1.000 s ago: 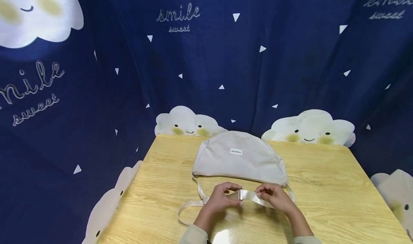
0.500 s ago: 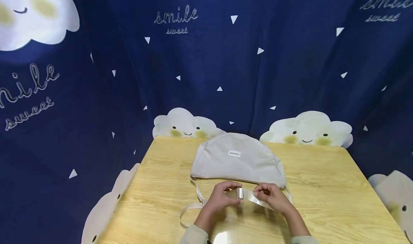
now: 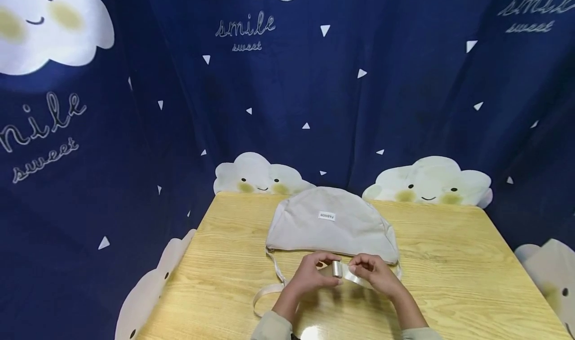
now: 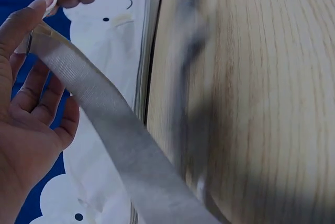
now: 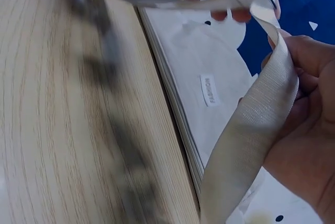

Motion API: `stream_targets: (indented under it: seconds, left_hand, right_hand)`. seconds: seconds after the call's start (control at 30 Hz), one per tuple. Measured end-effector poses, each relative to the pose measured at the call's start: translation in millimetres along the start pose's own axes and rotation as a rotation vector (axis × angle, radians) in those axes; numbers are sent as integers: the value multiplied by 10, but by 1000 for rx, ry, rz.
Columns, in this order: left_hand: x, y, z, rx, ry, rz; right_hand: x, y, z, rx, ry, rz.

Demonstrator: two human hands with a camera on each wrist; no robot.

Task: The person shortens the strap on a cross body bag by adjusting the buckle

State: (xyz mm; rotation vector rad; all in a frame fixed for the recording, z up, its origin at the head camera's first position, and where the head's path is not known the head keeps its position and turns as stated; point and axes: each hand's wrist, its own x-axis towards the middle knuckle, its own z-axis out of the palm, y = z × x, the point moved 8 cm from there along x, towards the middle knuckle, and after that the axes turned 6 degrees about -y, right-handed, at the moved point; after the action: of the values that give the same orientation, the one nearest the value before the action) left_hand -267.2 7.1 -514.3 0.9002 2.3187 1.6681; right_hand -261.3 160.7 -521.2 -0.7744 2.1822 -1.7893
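Observation:
A pale beige bag [image 3: 332, 232] with a small "FASHION" label lies on the table, its straight edge toward me. In front of it, my left hand [image 3: 310, 274] pinches the strap's metal slider buckle [image 3: 337, 269] between thumb and fingers. My right hand [image 3: 375, 275] pinches the strap just right of the buckle. From the left fingers the strap [image 4: 120, 114] runs down in a wide band in the left wrist view. In the right wrist view, the strap [image 5: 256, 114] twists as it passes through the right thumb and fingers.
The wooden table [image 3: 449, 260] spreads out on both sides of the bag. A loop of strap [image 3: 265, 292] lies left of the left wrist. Behind hangs a dark blue curtain [image 3: 287, 90] with cloud prints.
My right hand has come left, closer to the buckle, and the stretch of strap between the hands is shorter. The buckle has turned, showing more of its broad metal face.

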Motion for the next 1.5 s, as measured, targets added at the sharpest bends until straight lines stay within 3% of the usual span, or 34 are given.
stream_targets:
  seconds: [0.17,0.3,0.43,0.57,0.77,1.2,1.3,1.5]
  left_hand:
    - [-21,-62,75,-33,-27,-47]
    - [-26,-95,113,-17,-32,-21]
    - [-7,-33,79,-24,-21,6]
    - [-5,-16,38,-42,-7,-16]
    - [-17,-102,30,-63,20,-27]
    - [-17,-150,18,-154,51,-72]
    - [-38,-100,-11,-168,65,-62]
    - [-95,92,-135,-227,85,-59]
  right_hand:
    - [11,-3,81,43,-22,18]
    - [2,27,106,32,-10,48]
    - [25,56,72,4,23,88]
    - [-8,85,13,-3,27,117]
    - [-141,173,-74,-4,-13,149]
    - [4,135,12,25,15,76]
    - [9,90,48,55,2,47]
    - [-9,174,-15,98,46,109]
